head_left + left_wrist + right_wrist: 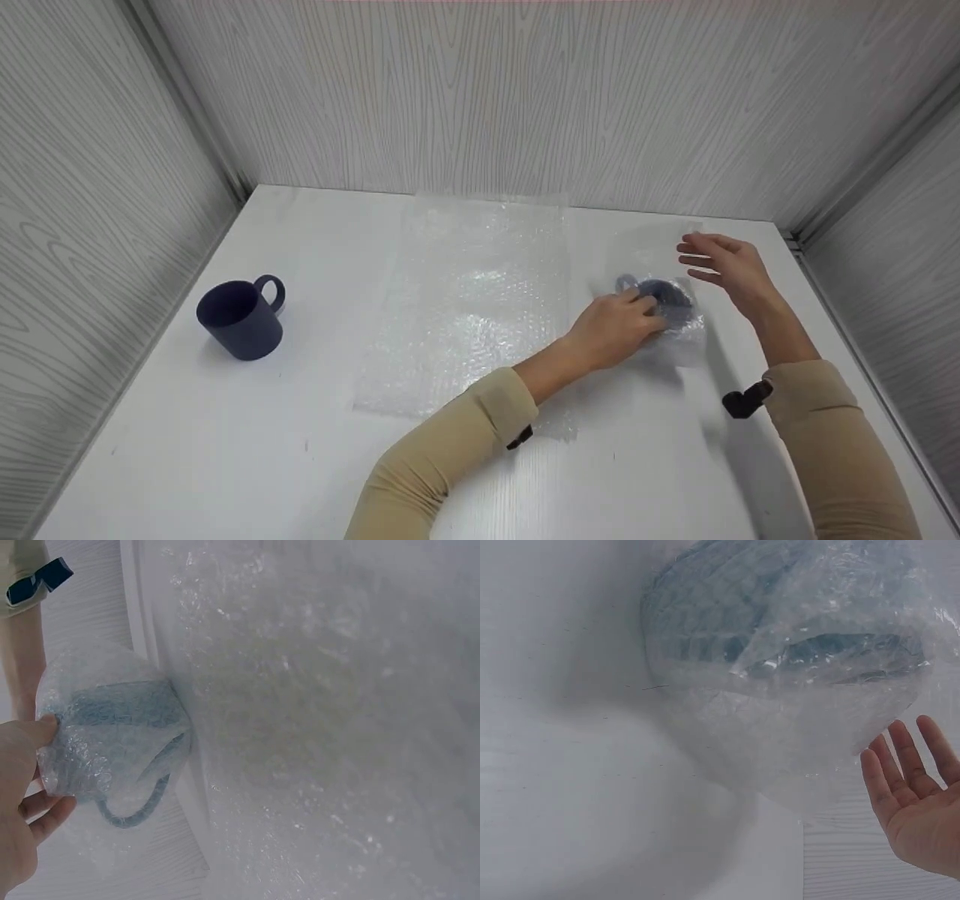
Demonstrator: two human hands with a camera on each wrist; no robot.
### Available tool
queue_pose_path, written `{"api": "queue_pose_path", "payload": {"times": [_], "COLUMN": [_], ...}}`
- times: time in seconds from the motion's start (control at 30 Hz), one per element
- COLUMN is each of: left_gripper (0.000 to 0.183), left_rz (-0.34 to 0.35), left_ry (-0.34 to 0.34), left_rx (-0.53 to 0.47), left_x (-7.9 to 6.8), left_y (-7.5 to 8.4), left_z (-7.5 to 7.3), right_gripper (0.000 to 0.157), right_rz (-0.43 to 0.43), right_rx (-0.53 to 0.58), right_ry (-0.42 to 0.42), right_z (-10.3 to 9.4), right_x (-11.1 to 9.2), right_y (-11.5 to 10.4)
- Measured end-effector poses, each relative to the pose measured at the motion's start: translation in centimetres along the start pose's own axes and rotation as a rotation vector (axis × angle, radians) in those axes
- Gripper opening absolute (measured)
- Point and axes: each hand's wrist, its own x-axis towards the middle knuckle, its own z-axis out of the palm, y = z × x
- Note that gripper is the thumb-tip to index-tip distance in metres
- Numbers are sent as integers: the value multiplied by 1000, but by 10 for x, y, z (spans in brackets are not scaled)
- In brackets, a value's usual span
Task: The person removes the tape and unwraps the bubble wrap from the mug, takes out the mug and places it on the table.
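A dark blue mug is loosely covered in clear bubble wrap at the right side of the table. My left hand grips it from the left, thumb on one side and fingers on the other in the left wrist view. Its handle pokes out past the edge of the wrap. To the right of the mug, my right hand is raised with spread, relaxed fingers. In the right wrist view those fingertips are right at the wrap's loose edge.
A flat sheet of bubble wrap covers the middle of the white table. Another dark blue mug, unwrapped and tilted in this view, stands at the left. Wood-grain panels enclose the back and sides.
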Motion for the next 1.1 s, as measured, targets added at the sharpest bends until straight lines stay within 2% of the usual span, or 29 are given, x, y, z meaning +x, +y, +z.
{"api": "queue_pose_path", "payload": {"times": [0.27,0.5,0.93,1.1], "left_gripper": [22,23,22,22], "left_rz": [-2,-4,-9,-10], "left_ry": [2,-7,1,-16], "left_rx": [-4,-2,-9,-21], "left_x": [0,0,1,1], "left_y": [1,1,1,0], "left_z": [0,0,0,0], "right_gripper": [76,74,64,58], "right_rz": [34,15,-110,-162], "right_rx": [-85,-98,-96,-131], "right_ry": [-48,-60,-13,27], "right_z": [5,5,-6,-6], "right_x": [6,4,-16,-23], "right_y": [4,8,6,3]}}
